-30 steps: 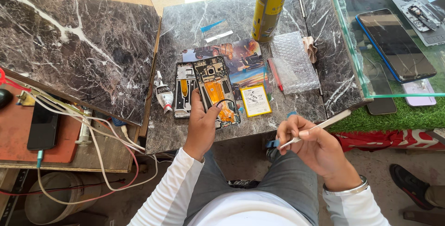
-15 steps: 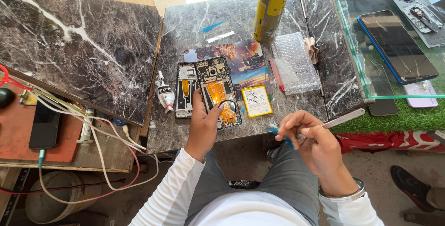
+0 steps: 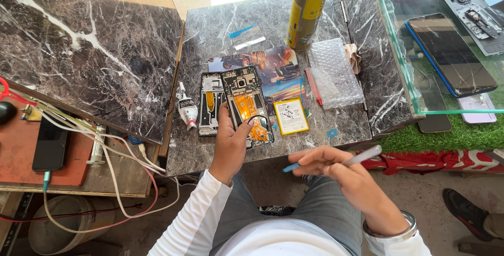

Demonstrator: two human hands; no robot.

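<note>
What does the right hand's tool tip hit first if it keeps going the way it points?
The right hand holds a slim tool, blue tip pointing left. Straight on, it would likely meet the left hand near the wrist; depth is unclear.

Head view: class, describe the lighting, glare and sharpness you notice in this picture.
Head view: hard sunlight blows out the floor at the top edge; the glass case carries pale reflections; the left hand on the opened phone looks sharp; the right hand and its pen-like tool show slight blur.
</note>
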